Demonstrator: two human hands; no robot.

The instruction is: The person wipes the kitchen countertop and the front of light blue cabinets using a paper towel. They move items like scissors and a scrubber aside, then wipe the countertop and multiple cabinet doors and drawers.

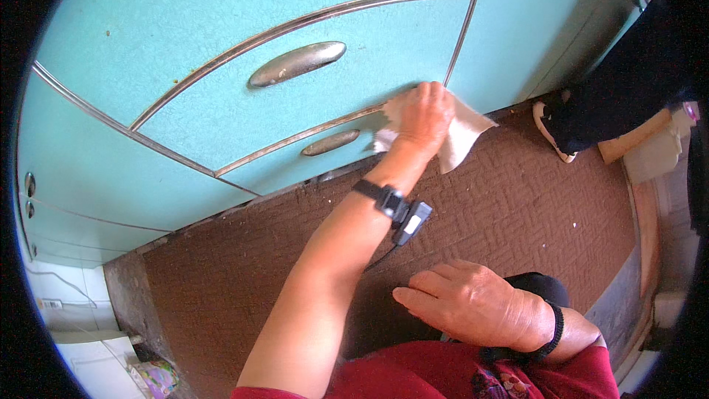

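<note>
My left hand [424, 113] presses a pale cloth [462, 136] against the turquoise cabinet front, at the right end of the metal trim strip [299, 141] between two drawers. The cloth's fingers-side folds are partly hidden under the hand, and one corner hangs over the floor. Above the strip is a drawer with a large oval metal handle [299, 64]; the low drawer beneath has a smaller oval handle [330, 142]. Near my body, my right hand [471, 305] is held with its fingers loosely bent together. No object shows in it, though its palm is hidden.
A brown textured mat [515, 205] covers the floor, with small white crumbs on it. Another person's dark trouser leg [609, 83] and shoe [554, 133] stand at the right. Beyond is a pale bin-like container [653, 149]. A colourful plastic package [158, 378] lies lower left.
</note>
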